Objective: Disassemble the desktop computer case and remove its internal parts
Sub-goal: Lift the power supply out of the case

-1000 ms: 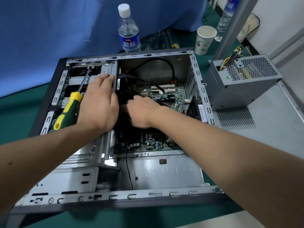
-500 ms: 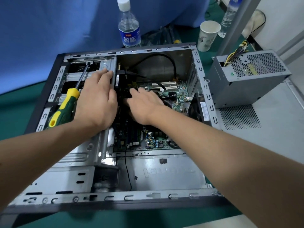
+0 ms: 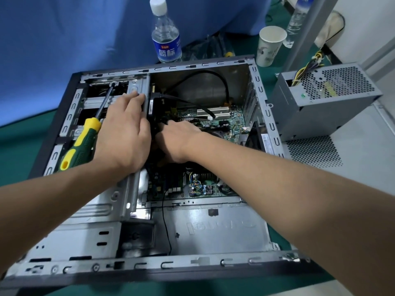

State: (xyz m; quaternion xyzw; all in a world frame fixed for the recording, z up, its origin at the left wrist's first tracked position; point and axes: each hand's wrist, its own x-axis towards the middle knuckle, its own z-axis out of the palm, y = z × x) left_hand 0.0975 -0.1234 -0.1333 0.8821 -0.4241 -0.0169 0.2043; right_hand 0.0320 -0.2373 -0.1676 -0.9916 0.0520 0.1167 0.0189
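Both hands (image 3: 126, 133) inside open case (image 3: 265, 107)

Head-worn camera looks steeply down, close over the open computer case (image 3: 267, 116).

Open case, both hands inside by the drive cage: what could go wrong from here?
1. The screwdriver lies loose across the drive cage beside the left hand; a nudge could drop it into the case.
2. The right hand reaches down among black cables over the motherboard; its fingertips are hidden, so a pull could snag a connector.
3. The water bottle and paper cup stand just behind the open case; tipping would threaten the board.
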